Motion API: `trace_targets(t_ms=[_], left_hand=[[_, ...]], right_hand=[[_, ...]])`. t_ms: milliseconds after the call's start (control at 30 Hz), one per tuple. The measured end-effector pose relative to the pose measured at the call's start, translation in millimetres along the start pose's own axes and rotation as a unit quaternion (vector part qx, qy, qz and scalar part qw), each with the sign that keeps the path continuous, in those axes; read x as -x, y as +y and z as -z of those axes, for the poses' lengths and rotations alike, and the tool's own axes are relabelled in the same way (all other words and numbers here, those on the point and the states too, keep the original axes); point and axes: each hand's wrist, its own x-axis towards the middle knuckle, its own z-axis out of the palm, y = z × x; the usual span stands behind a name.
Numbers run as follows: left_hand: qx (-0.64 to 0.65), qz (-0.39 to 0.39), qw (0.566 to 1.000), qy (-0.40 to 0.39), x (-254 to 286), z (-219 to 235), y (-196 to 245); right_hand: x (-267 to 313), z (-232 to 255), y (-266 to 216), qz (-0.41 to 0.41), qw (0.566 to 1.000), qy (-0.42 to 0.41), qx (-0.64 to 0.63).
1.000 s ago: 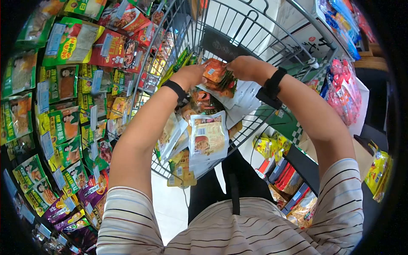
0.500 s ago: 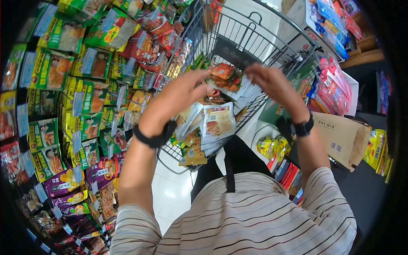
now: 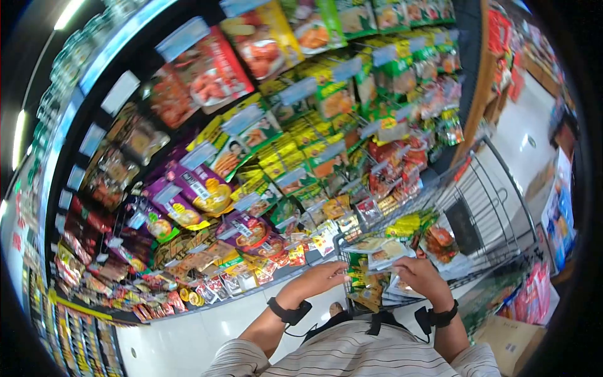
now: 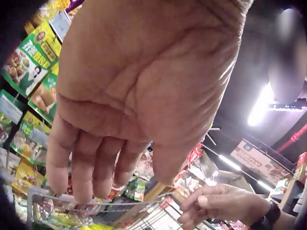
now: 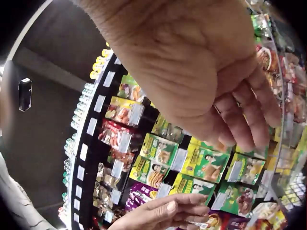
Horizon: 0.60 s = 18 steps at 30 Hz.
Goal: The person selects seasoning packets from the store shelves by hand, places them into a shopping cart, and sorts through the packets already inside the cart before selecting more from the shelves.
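Observation:
My left hand (image 3: 313, 281) is held out at the near left corner of the shopping cart, fingers extended and nothing in the palm. Over the near end of the cart hovers my right hand (image 3: 424, 276), its fingers loosely bent; in the right wrist view its palm (image 5: 177, 62) is bare. Below and between the hands lie white pouches (image 3: 384, 252) in the cart. Farther in are a red food packet (image 3: 441, 243) and yellow-green packets (image 3: 404, 225). A brownish-gold packet (image 3: 366, 298) sits at the near corner.
A long shelf of hanging food packets runs along the left, with purple bags (image 3: 204, 188) low down and price tags in front. The cart has a dark panel (image 3: 463, 226). Pink packages (image 3: 529, 295) and a cardboard box (image 3: 507, 342) stand to the right.
Both hands have come away from the red packet and drawn back to the cart's near end. The head view has swung left, showing more shelf, with the cart now at the right.

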Motion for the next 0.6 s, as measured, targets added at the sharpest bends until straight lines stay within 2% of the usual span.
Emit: trace_targets(t_ms=[67,267,400,433,533,600], left_hand=[[0.012,0.008,0.999,0.049,18,18,-2],[0.063,0.003,0.989,0.137,60,45,-28],[0.102,0.016,0.983,0.152,82,45,-56],[0.113,0.047,0.982,0.146,87,46,-62],[0.11,0.077,0.98,0.148,98,52,-72],[0.11,0.068,0.98,0.15,100,56,-79]], right_hand=[[-17,-12,-26,0.043,0.999,0.006,0.006],[-46,-54,-69,0.053,0.995,-0.089,-0.012],[-55,-67,-88,0.077,0.99,-0.117,0.002],[-56,-68,-92,0.08,0.99,-0.12,0.002],[-66,-74,-94,0.096,0.989,-0.115,0.009],[-69,-74,-108,0.074,0.99,-0.121,0.025]])
